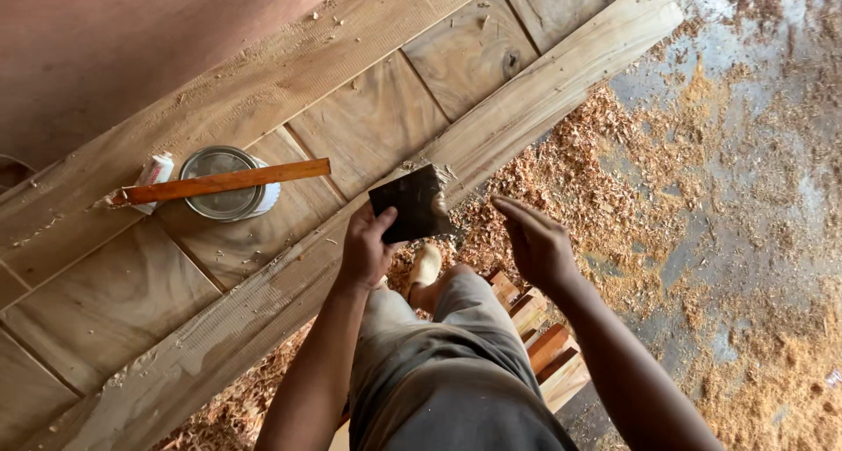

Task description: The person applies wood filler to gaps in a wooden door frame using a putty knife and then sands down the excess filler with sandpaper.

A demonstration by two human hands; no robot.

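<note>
Tin (230, 184), stick (224, 182), floor shavings (614, 197)

Two packages show, both on the wooden door panel (368, 122) lying flat at the left of the view. One is a round tin (226, 183), low and wide, with a dull silver-grey metal lid and a white side wall visible along its right edge. A reddish-brown wooden stick (224, 182) lies across its top. Just beside the tin, to its left, is a small white tube (155, 172), soft and crumpled, with a touch of red marking near its upper end; the stick's left end crosses it. No signs or screens are in view.
</note>
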